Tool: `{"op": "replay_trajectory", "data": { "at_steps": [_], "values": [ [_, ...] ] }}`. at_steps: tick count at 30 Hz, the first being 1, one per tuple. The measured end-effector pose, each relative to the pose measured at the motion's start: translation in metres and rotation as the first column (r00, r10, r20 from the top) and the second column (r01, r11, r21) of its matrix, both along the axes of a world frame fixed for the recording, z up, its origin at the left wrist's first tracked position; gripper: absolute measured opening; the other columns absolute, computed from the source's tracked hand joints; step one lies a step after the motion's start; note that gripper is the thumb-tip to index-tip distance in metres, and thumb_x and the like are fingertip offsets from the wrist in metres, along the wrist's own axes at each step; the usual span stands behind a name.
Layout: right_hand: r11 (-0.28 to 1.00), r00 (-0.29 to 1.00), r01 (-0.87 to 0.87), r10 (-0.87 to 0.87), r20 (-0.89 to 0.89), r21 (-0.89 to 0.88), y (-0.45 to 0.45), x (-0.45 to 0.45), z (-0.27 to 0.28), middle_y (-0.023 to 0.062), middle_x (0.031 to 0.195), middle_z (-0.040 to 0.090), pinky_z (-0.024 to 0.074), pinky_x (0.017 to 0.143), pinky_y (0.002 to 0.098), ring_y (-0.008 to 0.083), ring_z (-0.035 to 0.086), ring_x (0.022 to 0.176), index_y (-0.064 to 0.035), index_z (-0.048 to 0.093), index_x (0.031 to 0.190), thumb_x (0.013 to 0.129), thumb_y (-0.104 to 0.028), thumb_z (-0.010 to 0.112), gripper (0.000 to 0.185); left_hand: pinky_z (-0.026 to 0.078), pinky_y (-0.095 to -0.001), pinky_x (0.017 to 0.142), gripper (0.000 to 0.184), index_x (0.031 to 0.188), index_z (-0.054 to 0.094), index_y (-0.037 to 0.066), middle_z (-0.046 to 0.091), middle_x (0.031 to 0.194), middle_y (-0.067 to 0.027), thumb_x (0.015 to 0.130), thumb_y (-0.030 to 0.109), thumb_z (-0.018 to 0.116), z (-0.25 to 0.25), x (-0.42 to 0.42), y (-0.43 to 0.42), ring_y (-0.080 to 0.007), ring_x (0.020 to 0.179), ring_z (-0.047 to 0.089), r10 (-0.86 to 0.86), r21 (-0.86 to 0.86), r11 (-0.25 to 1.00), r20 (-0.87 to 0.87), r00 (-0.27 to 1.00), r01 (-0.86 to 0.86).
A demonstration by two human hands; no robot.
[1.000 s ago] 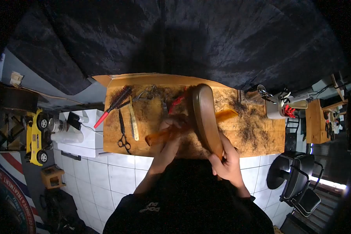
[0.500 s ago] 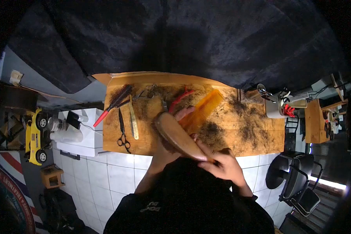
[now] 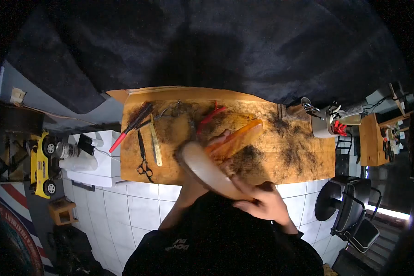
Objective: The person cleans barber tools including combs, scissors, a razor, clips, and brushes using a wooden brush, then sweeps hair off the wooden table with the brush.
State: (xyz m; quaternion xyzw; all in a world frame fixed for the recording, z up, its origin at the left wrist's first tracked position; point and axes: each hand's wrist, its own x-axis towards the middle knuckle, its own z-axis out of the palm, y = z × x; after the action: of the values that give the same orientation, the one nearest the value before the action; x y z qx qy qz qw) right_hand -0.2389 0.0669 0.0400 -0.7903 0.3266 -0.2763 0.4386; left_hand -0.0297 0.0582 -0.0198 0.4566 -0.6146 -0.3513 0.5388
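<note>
My right hand [image 3: 267,201] is closed around the narrow end of a curved wooden brush [image 3: 206,166], its bristles mostly turned away from me. Partly behind the brush, my left hand [image 3: 222,137] grips a wide orange comb [image 3: 241,139] that slants up to the right. Much of the left hand is covered by the brush head, but fingertips show along the comb. Just beyond the comb lies a red clip-like tool [image 3: 212,115]. Black scissors [image 3: 144,169], a straight razor with a yellowish handle [image 3: 156,143] and a round brush with a red handle [image 3: 133,123] rest further left.
Loose dark hair [image 3: 292,154] is scattered over the wooden table [image 3: 324,172]. Silver scissors [image 3: 169,109] lie near its back edge. A tool holder [image 3: 323,125] stands at the right end, and a white cabinet [image 3: 103,158] at the left. A black chair [image 3: 354,207] is right of the table.
The brush head has shifted slightly down and left, and its face has turned lighter towards me. The comb has tilted flatter, its far end lower. Both hands keep their hold.
</note>
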Motion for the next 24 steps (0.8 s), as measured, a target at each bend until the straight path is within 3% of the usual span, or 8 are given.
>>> {"op": "replay_trajectory", "data": {
  "at_steps": [2, 6, 8, 13, 18, 20, 22, 24],
  "values": [
    [0.999, 0.996, 0.013, -0.016, -0.092, -0.033, 0.002, 0.001, -0.008, 0.0146, 0.072, 0.068, 0.0490, 0.053, 0.0292, 0.0206, 0.061, 0.051, -0.0079, 0.071, 0.106, 0.081, -0.023, 0.075, 0.030, 0.047, -0.0337, 0.094, 0.051, 0.126, 0.047, -0.002, 0.055, 0.126, -0.0152, 0.081, 0.004, 0.071, -0.009, 0.003, 0.011, -0.0220, 0.112, 0.057, 0.028, 0.039, 0.999, -0.020, 0.999, -0.027],
    [0.843, 0.906, 0.422, -0.403, -0.130, 0.333, -0.018, -0.003, -0.014, 0.0114, 0.079, 0.072, 0.0500, 0.050, 0.0298, 0.0172, 0.060, 0.048, -0.0108, 0.052, 0.135, 0.089, -0.020, 0.066, 0.048, 0.053, -0.0323, 0.087, 0.047, 0.123, 0.046, -0.003, 0.058, 0.118, -0.0159, 0.082, -0.004, 0.068, 0.026, 0.010, 0.007, -0.0217, 0.103, 0.062, 0.051, 0.112, 0.993, -0.066, 0.997, -0.044],
    [0.813, 0.835, 0.548, -0.521, -0.174, 0.195, -0.032, -0.013, -0.026, 0.0144, 0.089, 0.072, 0.0491, 0.052, 0.0271, 0.0122, 0.059, 0.051, -0.0121, 0.038, 0.145, 0.093, -0.019, 0.060, 0.057, 0.053, -0.0309, 0.087, 0.043, 0.120, 0.049, -0.004, 0.060, 0.118, -0.0163, 0.082, -0.004, 0.069, 0.028, 0.007, 0.007, -0.0202, 0.101, 0.063, 0.093, 0.121, 0.991, -0.347, 0.933, -0.054],
    [0.709, 0.709, 0.705, -0.705, -0.025, 0.024, -0.037, -0.013, -0.027, 0.0203, 0.110, 0.067, 0.0506, 0.061, 0.0257, 0.0128, 0.064, 0.074, -0.0100, 0.038, 0.145, 0.097, -0.013, 0.051, 0.050, 0.054, -0.0307, 0.088, 0.044, 0.119, 0.048, -0.005, 0.054, 0.125, -0.0215, 0.081, -0.005, 0.069, 0.023, 0.018, 0.007, -0.0262, 0.109, 0.061, 0.077, -0.016, 0.997, -0.204, 0.976, -0.081],
    [0.789, 0.797, 0.512, -0.584, 0.156, 0.341, -0.009, 0.008, -0.012, 0.0084, 0.080, 0.062, 0.0420, 0.050, 0.0240, 0.0091, 0.052, 0.053, 0.0026, 0.064, 0.099, 0.095, -0.005, 0.050, 0.017, 0.055, -0.0325, 0.087, 0.034, 0.111, 0.054, 0.002, 0.051, 0.126, -0.0234, 0.081, 0.001, 0.070, -0.012, 0.000, 0.008, -0.0349, 0.114, 0.056, -0.188, -0.410, 0.911, -0.330, 0.925, 0.039],
    [0.874, 0.859, 0.419, -0.469, 0.206, 0.246, 0.002, 0.008, -0.022, 0.0101, 0.079, 0.062, 0.0418, 0.054, 0.0258, 0.0117, 0.056, 0.060, 0.0007, 0.065, 0.094, 0.087, -0.004, 0.056, 0.012, 0.056, -0.0370, 0.081, 0.023, 0.100, 0.063, 0.009, 0.056, 0.115, -0.0158, 0.079, 0.003, 0.071, 0.016, 0.006, 0.026, -0.0296, 0.108, 0.057, -0.086, 0.169, 0.972, -0.384, 0.919, 0.161],
    [0.939, 0.915, 0.261, -0.315, 0.251, 0.223, 0.000, 0.009, -0.014, 0.0081, 0.076, 0.061, 0.0412, 0.055, 0.0250, 0.0113, 0.054, 0.059, 0.0010, 0.064, 0.089, 0.081, -0.001, 0.059, 0.009, 0.055, -0.0379, 0.078, 0.019, 0.095, 0.067, 0.009, 0.058, 0.110, -0.0110, 0.077, 0.004, 0.072, 0.005, -0.008, 0.010, -0.0257, 0.101, 0.058, 0.120, -0.505, 0.863, 0.186, 0.975, -0.010],
    [0.969, 0.948, 0.153, -0.199, 0.250, 0.193, -0.001, 0.011, -0.004, 0.0056, 0.073, 0.058, 0.0400, 0.053, 0.0228, 0.0091, 0.050, 0.054, 0.0023, 0.062, 0.083, 0.078, 0.004, 0.061, 0.005, 0.053, -0.0340, 0.074, 0.022, 0.095, 0.072, 0.010, 0.059, 0.107, -0.0048, 0.074, 0.006, 0.073, 0.012, -0.006, 0.015, -0.0221, 0.095, 0.058, 0.237, -0.526, 0.850, 0.329, 0.914, -0.032]
  ]
}}
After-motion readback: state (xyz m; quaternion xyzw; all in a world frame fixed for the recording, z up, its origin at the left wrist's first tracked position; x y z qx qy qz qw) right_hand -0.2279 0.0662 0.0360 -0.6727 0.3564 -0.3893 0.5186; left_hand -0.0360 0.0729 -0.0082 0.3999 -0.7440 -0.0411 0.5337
